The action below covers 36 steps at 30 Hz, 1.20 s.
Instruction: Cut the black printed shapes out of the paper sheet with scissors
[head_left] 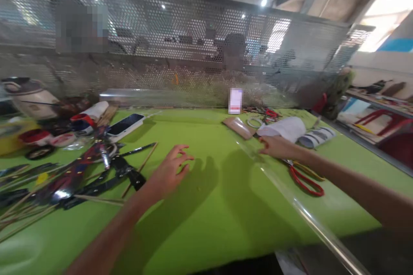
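Note:
My left hand (172, 169) is over the green tabletop (190, 219), fingers spread and nothing in them. To its left lies a loose bundle of black strips (121, 169) and thin sticks. My right hand (274, 147) has its fingers curled together beside a long, clear plastic roll or tube (300, 208); whether they grip its edge or something small cannot be made out. The clear plastic runs diagonally toward the front right edge of the table. Just below my right wrist lie scissors with red and yellow handles (305, 180).
Behind my right hand are a rolled white paper (284, 128), a printed paper roll (318, 137), a tape ring (254, 122) and a brown flat piece (238, 127). A phone-like device (125, 126) and tape rolls (35, 137) lie left. A perforated metal screen (193, 47) closes the back.

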Tool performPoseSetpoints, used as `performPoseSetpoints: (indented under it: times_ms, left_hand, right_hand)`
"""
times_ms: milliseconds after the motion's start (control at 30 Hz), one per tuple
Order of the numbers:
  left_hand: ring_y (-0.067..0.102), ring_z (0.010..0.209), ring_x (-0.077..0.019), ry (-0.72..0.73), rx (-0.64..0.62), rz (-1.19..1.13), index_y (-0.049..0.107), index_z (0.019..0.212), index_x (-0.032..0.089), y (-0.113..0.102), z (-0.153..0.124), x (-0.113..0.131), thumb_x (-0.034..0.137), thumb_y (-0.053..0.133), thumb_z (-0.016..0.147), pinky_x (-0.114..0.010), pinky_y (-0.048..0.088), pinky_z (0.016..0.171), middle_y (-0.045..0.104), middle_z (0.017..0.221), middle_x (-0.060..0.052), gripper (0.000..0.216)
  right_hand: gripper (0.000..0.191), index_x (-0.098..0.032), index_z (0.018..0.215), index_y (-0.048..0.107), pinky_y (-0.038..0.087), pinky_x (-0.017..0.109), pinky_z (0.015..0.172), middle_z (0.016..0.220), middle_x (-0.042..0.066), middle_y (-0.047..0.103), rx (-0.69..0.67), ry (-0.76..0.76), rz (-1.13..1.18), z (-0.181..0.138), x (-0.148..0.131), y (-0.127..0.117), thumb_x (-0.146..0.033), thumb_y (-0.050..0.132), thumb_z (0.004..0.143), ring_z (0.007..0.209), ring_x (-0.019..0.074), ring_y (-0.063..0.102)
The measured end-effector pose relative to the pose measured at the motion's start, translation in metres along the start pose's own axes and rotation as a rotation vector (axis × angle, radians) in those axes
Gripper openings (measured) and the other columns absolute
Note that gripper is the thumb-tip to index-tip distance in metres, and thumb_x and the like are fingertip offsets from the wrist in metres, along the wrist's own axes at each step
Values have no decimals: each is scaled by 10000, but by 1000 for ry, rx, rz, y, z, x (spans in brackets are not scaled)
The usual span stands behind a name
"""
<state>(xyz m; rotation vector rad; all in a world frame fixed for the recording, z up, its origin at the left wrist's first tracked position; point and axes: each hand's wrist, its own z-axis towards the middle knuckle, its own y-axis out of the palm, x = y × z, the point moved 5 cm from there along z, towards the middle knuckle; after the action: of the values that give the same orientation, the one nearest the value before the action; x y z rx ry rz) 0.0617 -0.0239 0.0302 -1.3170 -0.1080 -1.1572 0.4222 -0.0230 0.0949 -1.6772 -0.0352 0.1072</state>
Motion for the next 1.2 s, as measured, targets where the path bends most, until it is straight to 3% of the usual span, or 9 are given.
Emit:
performPoseSetpoints:
  times_ms: [100,200,400,600,733,900,967,1033,1200]
  left_hand:
    - [595,1114,-263,-8,-7,-79,689,1043,199,8,2,7,285,508,907,-466,499,982,477,1354,-124,242]
    - [614,1067,-260,-15,-33,-151,707,1014,213,16,0,15,305,544,886,-480,502,973,527,1298,-113,227]
    - [568,1173,-319,-115,37,-403,654,1127,193,22,-2,28,387,633,839,-571,449,1029,575,1254,-145,348]
    - [640,1159,-294,-172,-8,-806,458,1345,138,50,11,60,418,438,956,-503,550,953,601,1318,-222,479]
    - [583,1247,-267,-160,113,-897,379,1400,179,49,21,67,402,357,980,-488,510,1012,495,1449,-198,476]
    - [344,1421,-327,-213,292,-772,450,1357,219,29,7,43,386,768,752,-549,296,1152,380,1521,-167,704]
    - [304,1434,-360,-257,270,-727,461,1360,215,21,-3,35,382,849,664,-583,259,1150,365,1524,-189,814]
    - [424,1361,-370,-302,214,-726,420,1395,199,12,-11,31,447,822,694,-591,349,1086,420,1471,-236,845]
    - [704,896,-241,-268,24,-778,550,1275,153,-2,-19,46,493,763,757,-369,571,748,704,1042,-145,655]
  right_hand:
    - [298,-150,1155,616,552,398,806,1093,74,658,-53,140,123,-35,21,40,-353,634,938,913,204,654]
    - [279,-150,1169,613,565,398,813,1139,74,644,-86,189,301,-47,18,54,-329,619,955,947,210,655]
    - [194,-141,949,609,588,301,640,854,24,655,-133,72,794,-77,-6,30,-335,613,949,730,154,680]
    - [380,-169,956,548,609,332,609,865,65,692,-234,-140,1154,-111,-63,23,-514,667,849,684,193,728]
    - [427,-147,984,579,563,283,502,848,85,719,-383,-270,1180,-115,-97,33,-531,681,826,599,184,715]
    - [330,-141,925,640,536,266,585,795,56,713,-395,-380,1066,-122,-106,25,-465,658,867,629,145,683]
    - [282,-145,915,663,538,279,658,803,47,707,-394,-412,1005,-129,-103,19,-424,638,892,676,142,679]
    - [262,-146,917,667,540,290,675,804,43,700,-407,-425,953,-136,-97,15,-403,614,911,675,145,680]
    - [259,-141,904,653,530,272,591,750,37,685,-413,-400,858,-141,-82,15,-394,600,908,567,135,660]
